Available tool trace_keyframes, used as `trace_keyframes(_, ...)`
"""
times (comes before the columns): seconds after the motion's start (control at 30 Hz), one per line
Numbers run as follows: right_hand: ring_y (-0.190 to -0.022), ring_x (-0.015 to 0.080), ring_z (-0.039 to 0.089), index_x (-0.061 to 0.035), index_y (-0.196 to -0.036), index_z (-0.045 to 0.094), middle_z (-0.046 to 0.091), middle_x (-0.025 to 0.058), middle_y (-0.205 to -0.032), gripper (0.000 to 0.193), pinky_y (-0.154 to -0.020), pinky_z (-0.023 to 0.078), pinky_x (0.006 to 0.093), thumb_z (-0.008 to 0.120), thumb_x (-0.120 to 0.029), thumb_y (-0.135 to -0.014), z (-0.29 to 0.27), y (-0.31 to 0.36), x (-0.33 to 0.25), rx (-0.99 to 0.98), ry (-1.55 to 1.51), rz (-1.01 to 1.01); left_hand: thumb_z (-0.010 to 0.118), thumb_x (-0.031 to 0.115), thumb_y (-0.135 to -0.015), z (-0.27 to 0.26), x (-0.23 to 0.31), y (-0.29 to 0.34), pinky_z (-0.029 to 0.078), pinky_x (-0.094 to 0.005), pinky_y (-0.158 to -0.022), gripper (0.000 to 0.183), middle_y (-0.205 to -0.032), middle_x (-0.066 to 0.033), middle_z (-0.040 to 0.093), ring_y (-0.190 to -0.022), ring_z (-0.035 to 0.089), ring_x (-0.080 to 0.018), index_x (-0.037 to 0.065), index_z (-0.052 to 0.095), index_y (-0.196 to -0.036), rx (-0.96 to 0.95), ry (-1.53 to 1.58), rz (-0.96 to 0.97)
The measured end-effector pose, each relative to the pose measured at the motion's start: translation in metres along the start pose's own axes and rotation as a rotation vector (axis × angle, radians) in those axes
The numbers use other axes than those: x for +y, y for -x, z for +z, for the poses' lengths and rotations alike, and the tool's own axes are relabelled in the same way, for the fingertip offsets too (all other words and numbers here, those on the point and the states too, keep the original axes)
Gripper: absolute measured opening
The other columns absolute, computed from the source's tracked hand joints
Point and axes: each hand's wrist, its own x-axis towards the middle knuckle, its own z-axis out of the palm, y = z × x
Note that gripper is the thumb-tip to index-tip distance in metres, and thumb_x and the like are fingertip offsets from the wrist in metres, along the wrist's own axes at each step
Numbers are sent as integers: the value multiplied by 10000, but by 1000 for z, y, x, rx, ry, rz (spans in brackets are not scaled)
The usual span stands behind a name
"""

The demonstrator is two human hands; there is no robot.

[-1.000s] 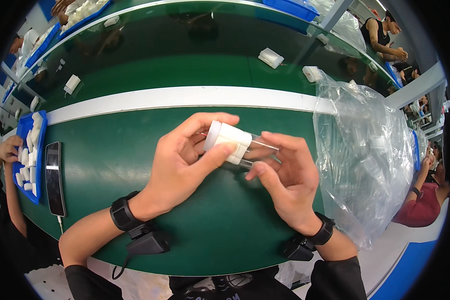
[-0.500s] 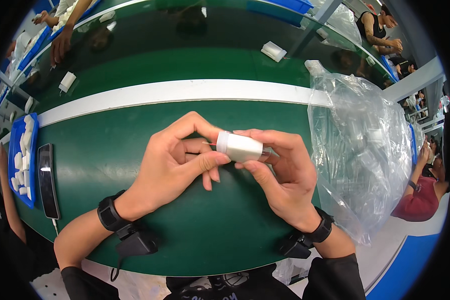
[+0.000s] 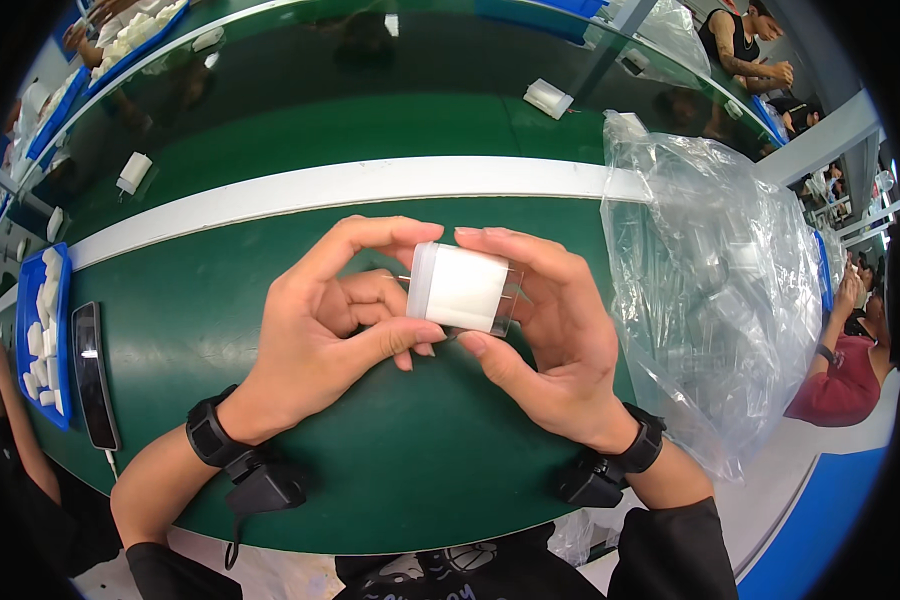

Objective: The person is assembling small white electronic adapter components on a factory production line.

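Observation:
Between my two hands, above the green tabletop (image 3: pixel 240 350), is a small white box-shaped part (image 3: pixel 465 288). It has a frosted translucent band at its left end and a clear plastic piece at its right end. Thin wire ends or pins poke out on the left. My left hand (image 3: pixel 315 315) grips the banded end between thumb and forefinger, its other fingers curled behind. My right hand (image 3: pixel 570 335) closes round the clear end, with its fingertips on the upper edge and its thumb by the lower corner. The hands partly hide both ends.
To the left lie a blue tray (image 3: pixel 63 340) of white pieces and a phone (image 3: pixel 92 375) with a cable. A large clear plastic bag (image 3: pixel 710 300) covers the right side. Beyond a white rail (image 3: pixel 370 182), similar white parts (image 3: pixel 548 98) lie on a dark green surface. Other people sit around.
The white part has been turned so that a broader face shows, and it has shifted slightly left. Both hands moved a little left with it.

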Motion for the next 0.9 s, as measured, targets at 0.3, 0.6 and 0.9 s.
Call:
trace_keyframes(0.3, -925, 175, 702, 12, -1221, 600, 690, 116, -1073, 315, -777, 567, 281, 667, -14, -914, 5, 4, -1, 100, 67, 218, 678, -101, -858, -9, -11, 0, 591, -236, -692, 358, -1191, -118, 583, -904, 703, -174, -48, 605, -1205, 55, -123, 154)
trace_keyframes(0.6, -819, 177, 684, -31, -1132, 672, 715, 83, -1025, 278, -738, 543, 272, 737, -72, -865, 24, -2, 2, 111, 243, 115, 664, -147, -833, -31, -6, 10, 644, -294, -732, 270, -1133, -173, 592, -867, 725, -258, -89, 650, -1096, -10, -338, 313)
trace_keyframes(0.9, -744, 184, 644, -29, -1083, 682, 691, 84, -927, 239, -675, 517, 275, 741, -70, -855, 18, -2, -3, 33, 297, 150, 704, -149, -795, -39, -3, 8, 643, -290, -705, 173, -1033, -170, 634, -829, 722, -227, -75, 690, -951, -75, -352, 226)
